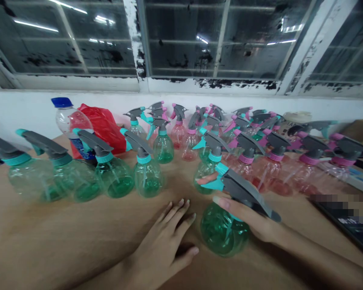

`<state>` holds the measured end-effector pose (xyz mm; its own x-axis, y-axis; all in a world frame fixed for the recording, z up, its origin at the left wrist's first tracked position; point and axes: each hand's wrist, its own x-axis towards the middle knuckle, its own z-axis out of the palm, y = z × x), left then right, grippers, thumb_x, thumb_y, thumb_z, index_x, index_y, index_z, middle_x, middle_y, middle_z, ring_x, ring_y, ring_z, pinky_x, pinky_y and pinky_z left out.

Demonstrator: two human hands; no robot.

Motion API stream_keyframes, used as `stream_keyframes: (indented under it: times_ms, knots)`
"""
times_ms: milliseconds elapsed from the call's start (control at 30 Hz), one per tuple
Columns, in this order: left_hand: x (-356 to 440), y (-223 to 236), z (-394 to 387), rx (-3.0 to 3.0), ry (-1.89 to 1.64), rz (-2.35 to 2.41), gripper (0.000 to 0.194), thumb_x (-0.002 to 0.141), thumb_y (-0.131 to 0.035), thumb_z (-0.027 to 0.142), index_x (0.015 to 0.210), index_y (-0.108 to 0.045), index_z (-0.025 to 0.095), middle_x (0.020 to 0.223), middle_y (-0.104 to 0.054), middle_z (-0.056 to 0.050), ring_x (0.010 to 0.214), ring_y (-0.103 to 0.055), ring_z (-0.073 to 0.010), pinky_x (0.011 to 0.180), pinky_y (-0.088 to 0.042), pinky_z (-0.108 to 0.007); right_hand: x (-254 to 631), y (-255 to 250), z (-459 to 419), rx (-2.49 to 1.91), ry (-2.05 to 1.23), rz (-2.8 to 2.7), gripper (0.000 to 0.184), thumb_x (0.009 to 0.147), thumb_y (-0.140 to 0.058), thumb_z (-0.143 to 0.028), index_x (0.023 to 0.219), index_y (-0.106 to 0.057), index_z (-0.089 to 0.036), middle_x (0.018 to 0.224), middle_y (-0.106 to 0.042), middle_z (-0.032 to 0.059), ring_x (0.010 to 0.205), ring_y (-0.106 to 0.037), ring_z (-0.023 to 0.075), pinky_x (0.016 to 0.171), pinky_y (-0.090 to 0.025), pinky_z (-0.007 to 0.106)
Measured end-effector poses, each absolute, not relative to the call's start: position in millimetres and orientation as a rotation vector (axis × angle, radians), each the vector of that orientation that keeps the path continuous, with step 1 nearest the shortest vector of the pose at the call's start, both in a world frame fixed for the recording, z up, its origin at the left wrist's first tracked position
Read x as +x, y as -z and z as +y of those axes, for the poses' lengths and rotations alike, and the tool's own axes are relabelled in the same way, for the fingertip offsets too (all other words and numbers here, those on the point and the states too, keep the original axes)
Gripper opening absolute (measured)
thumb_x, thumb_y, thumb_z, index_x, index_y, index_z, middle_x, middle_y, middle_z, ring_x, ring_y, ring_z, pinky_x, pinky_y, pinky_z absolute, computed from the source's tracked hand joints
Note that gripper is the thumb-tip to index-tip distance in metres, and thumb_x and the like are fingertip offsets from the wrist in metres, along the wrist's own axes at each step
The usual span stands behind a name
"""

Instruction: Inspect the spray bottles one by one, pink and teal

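Observation:
My right hand (245,209) grips a green spray bottle (222,231) around its neck, one finger at the turquoise trigger under the grey head. The bottle is close to the tabletop; whether it touches, I cannot tell. My left hand (169,233) lies palm down on the wooden table (78,241) just left of it, fingers stretched out, holding nothing. Beyond the left hand stands another green spray bottle (148,179) with a turquoise collar. Behind the held one is a further green spray bottle (207,169), partly covered by its head.
Green spray bottles (117,175) stand in a row at left, pink ones (269,173) at right, with several more behind. A clear bottle with a blue cap (69,114) and a red plastic bag (101,129) are by the wall. A phone (347,221) lies at right.

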<state>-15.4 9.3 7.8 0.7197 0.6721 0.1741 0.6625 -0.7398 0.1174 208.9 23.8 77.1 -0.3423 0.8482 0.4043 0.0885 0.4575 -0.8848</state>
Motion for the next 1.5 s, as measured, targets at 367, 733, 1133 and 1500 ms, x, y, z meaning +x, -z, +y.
stream_keyframes:
  times_ms: [367, 733, 1133, 1500]
  knots:
    - [-15, -11, 9, 2.854, -0.339, 1.096, 0.055, 0.093, -0.051, 0.046, 0.139, -0.04, 0.018, 0.15, -0.03, -0.01, 0.136, -0.027, -0.0289, 0.108, -0.029, -0.048, 212, -71, 24, -0.883, -0.978, -1.78, 0.017, 0.085, -0.058, -0.037, 0.098, -0.061, -0.026, 0.101, -0.068, 0.0036, 0.095, -0.065, 0.0226, 0.086, -0.052, 0.04]
    - [-15, -11, 10, 2.859, -0.308, 1.104, 0.055, 0.094, -0.05, 0.046, 0.14, -0.039, 0.017, 0.151, -0.027, -0.011, 0.137, -0.025, -0.029, 0.108, -0.029, -0.049, 210, -75, 21, -0.827, -0.977, -1.738, 0.029, 0.084, -0.061, -0.026, 0.113, -0.06, -0.026, 0.12, -0.064, 0.0027, 0.118, -0.056, 0.021, 0.104, -0.041, 0.038]
    - [-16, -10, 10, 2.875, -0.323, 1.102, 0.055, 0.094, -0.05, 0.046, 0.139, -0.039, 0.016, 0.15, -0.029, -0.011, 0.137, -0.026, -0.0284, 0.107, -0.03, -0.049, 209, -73, 21, -0.816, -1.047, -1.704, 0.029, 0.084, -0.061, -0.028, 0.113, -0.059, -0.027, 0.117, -0.064, 0.0045, 0.098, -0.065, 0.0208, 0.089, -0.053, 0.037]
    - [-15, -12, 9, 2.859, -0.294, 1.106, 0.054, 0.093, -0.052, 0.044, 0.138, -0.04, 0.015, 0.15, -0.029, -0.012, 0.137, -0.026, -0.0286, 0.108, -0.03, -0.048, 210, -68, 21, -0.829, -1.059, -1.698, 0.031, 0.085, -0.06, -0.029, 0.115, -0.058, -0.027, 0.121, -0.062, 0.0034, 0.093, -0.067, 0.018, 0.085, -0.054, 0.033]
